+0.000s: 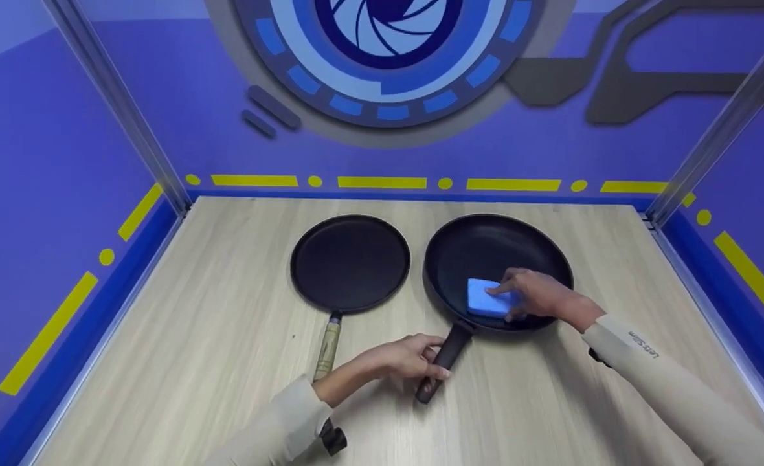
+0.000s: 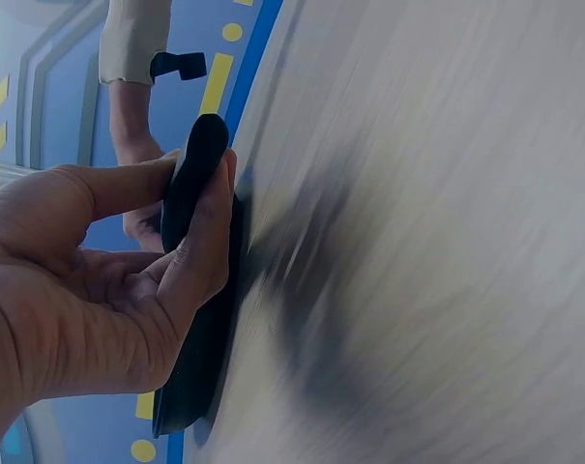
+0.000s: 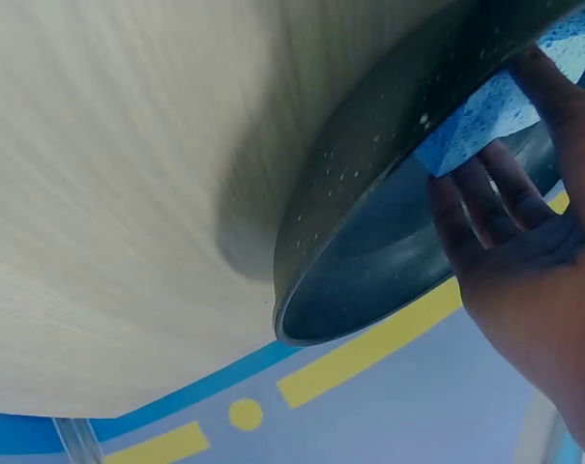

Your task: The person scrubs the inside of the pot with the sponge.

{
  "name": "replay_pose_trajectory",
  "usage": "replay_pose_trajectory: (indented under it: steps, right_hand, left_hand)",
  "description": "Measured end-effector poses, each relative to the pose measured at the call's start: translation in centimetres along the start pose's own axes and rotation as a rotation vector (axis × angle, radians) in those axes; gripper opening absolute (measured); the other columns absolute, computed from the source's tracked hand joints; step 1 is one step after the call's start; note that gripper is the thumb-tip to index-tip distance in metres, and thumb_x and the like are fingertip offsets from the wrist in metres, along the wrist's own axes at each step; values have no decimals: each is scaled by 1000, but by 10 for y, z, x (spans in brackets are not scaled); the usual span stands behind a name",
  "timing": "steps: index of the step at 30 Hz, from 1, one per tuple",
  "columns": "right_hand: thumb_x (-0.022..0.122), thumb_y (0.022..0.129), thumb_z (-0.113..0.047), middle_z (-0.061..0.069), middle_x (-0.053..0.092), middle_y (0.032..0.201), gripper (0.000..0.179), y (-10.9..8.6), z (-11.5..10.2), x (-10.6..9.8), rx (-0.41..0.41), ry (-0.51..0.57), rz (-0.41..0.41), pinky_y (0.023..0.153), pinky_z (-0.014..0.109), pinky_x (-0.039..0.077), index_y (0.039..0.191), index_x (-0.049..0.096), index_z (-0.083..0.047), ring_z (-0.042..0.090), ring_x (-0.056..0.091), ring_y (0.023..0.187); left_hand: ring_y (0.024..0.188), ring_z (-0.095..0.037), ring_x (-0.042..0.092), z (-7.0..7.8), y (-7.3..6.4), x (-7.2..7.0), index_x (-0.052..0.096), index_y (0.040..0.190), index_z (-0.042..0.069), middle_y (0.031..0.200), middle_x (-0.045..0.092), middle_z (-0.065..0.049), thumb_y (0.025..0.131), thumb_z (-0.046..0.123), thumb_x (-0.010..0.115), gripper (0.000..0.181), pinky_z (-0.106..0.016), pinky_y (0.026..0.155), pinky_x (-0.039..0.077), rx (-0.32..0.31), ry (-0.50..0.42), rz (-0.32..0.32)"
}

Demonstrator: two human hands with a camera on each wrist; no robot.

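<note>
A deep black frying pan [image 1: 485, 239] sits on the right half of the table. My left hand [image 1: 411, 358] grips its dark handle [image 1: 453, 349], thumb on one side and fingers on the other, as the left wrist view also shows. Inside the pan, near its front rim, my right hand [image 1: 537, 294] holds a blue sponge [image 1: 482, 299] between thumb and fingers. In the right wrist view the porous sponge [image 3: 500, 116] lies in the grasp of the right hand [image 3: 534, 232], beside the pan's wall [image 3: 360, 164].
Left of the frying pan lies a flat black pan [image 1: 349, 262] with a wooden-looking handle [image 1: 327, 349], partly behind the left forearm. The pale wood table [image 1: 226, 291] is bounded by blue panels [image 1: 162, 142] and metal posts [image 1: 123, 110] at its far corners.
</note>
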State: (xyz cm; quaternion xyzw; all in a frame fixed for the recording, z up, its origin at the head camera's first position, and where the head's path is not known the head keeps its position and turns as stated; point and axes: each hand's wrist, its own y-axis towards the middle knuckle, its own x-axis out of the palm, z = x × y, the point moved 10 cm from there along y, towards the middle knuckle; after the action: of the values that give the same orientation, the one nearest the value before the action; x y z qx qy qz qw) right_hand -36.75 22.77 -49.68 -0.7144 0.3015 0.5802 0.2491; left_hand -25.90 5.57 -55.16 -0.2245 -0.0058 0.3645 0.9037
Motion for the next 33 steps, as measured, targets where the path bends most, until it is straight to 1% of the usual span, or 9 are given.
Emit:
replay_pose_trajectory:
  steps: [8,10,12,16,19,23,25,28,33]
  right_hand:
    - [87,81,-22,24,69,107,53,28,47,-10,225,-182,-6,85,55,56,131,71,-9,45,64,98]
    - [83,85,-26,27,69,106,50,33,59,-11,275,-193,6,88,58,54,129,70,-5,48,63,100]
    - [80,88,-31,26,70,98,47,36,67,-13,301,-179,42,88,59,54,122,71,0,47,64,95]
    - [78,89,-37,25,69,83,44,37,78,-16,319,-157,95,81,56,55,109,71,2,42,66,79]
    - [78,89,-37,28,72,100,49,34,82,-13,351,-112,44,87,56,55,121,72,0,43,68,91]
    - [79,89,-38,33,62,129,64,31,77,-3,344,-25,-57,102,58,48,139,61,-3,50,58,119]
    - [80,88,-39,35,60,128,66,30,69,1,306,-3,-80,104,59,46,139,60,-4,52,55,121]
    - [82,85,-39,37,59,124,66,28,59,2,269,26,-76,104,59,46,138,61,-4,53,54,122]
    - [84,83,-36,35,61,119,66,18,52,-1,245,55,-59,102,59,47,135,63,-2,51,57,117]
  left_hand:
    - [58,-9,62,-5,-5,-2,48,150,6,79,66,-1,95,-1,69,59,-21,58,49,-13,-64,-26]
    - [59,-8,62,-4,-4,-1,48,149,6,78,66,0,95,0,69,58,-21,59,49,-7,-60,-39]
    - [59,-8,62,-2,-1,0,50,148,7,77,66,0,95,0,68,56,-21,58,48,1,-67,-49]
    - [59,-7,61,2,2,-2,50,150,8,74,65,1,96,2,68,58,-20,58,46,15,-66,-47]
    - [58,-7,61,1,2,-4,48,152,8,72,65,1,95,4,70,61,-20,58,46,8,-54,-20]
    - [58,-7,62,-3,0,-6,48,152,7,72,66,0,95,6,72,62,-20,59,47,-12,-53,4]
    - [59,-8,62,-5,-1,-7,48,151,6,74,66,0,95,6,72,62,-21,60,47,-17,-60,9]
    - [60,-7,61,-6,0,-9,47,151,4,77,66,1,95,4,70,61,-21,61,47,-18,-62,4]
    - [63,-7,61,-4,1,-12,49,149,3,83,67,0,94,5,72,60,-19,61,46,-8,-16,36]
